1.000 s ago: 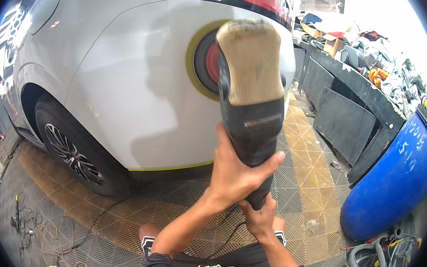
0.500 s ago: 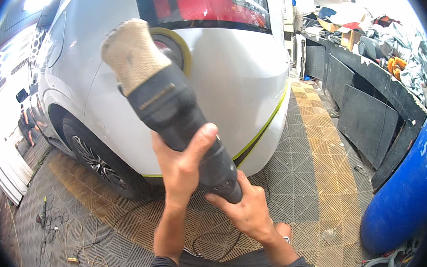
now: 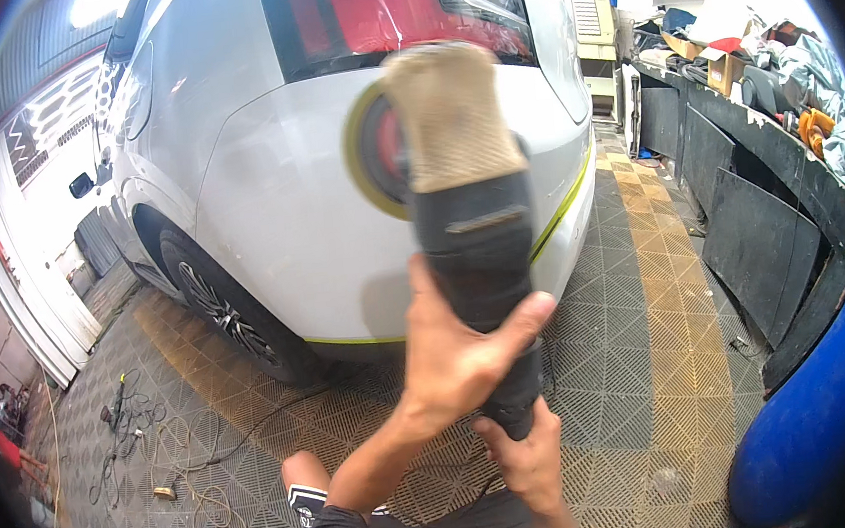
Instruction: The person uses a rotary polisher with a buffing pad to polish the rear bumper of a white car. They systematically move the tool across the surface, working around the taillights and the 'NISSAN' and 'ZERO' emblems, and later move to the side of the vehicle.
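Both of my hands grip a black car polisher (image 3: pixel 474 225) with a tan cover on its head. Around the middle of its body my left hand (image 3: pixel 464 350) is wrapped, thumb to the right. Lower down, my right hand (image 3: pixel 531 449) closes round the rear end of the handle. The round yellow-edged pad (image 3: pixel 366 154) faces the white car's rear corner panel (image 3: pixel 310 223), just below the tail light (image 3: pixel 373 15). Whether the pad touches the paint I cannot tell. Motion blurs the polisher's head.
A wheel (image 3: pixel 222 305) stands at the left. Cords (image 3: pixel 200 460) lie loose on the tiled floor (image 3: pixel 601 389). To the right, a cluttered black bench (image 3: pixel 718 107) has dark panels (image 3: pixel 759 247) leaning against it, with a blue drum (image 3: pixel 812 422) nearer me.
The polisher has swung to the right across the panel and now stands more upright. Both hands have moved right with it, keeping their hold. The view has shifted a little.
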A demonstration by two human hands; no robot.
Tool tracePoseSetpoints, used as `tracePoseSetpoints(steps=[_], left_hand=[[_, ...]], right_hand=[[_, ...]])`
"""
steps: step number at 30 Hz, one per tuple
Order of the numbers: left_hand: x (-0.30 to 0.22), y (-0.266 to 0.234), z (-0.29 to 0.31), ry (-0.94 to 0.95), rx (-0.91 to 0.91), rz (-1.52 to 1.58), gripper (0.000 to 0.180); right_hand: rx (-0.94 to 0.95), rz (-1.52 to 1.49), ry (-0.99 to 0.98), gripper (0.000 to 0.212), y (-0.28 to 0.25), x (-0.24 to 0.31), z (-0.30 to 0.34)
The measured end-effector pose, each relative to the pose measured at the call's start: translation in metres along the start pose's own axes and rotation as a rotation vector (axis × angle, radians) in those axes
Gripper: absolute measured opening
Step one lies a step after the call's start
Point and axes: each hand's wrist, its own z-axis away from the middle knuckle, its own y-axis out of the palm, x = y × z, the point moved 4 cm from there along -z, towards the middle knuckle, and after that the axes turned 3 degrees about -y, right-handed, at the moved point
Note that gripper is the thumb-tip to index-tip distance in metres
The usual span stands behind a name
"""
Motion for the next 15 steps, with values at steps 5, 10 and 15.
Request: tracePoseSetpoints(steps=[5, 10, 15], left_hand=[[-0.007, -0.031, -0.007, 0.018, -0.156, 0.095, 0.063], [-0.015, -0.003, -0.007, 0.038, -0.148, 0.062, 0.065], [-0.002, 0.036, -0.001, 0.027, 0.060, 0.109, 0.084]], right_hand=[[0.155, 0.145, -0.231, 0.065, 0.008, 0.027, -0.023], [0.092, 0.202, -0.284, 0.071, -0.017, 0.025, -0.016], [0.032, 0.092, -0.087, 0.075, -0.054, 0.021, -0.004]])
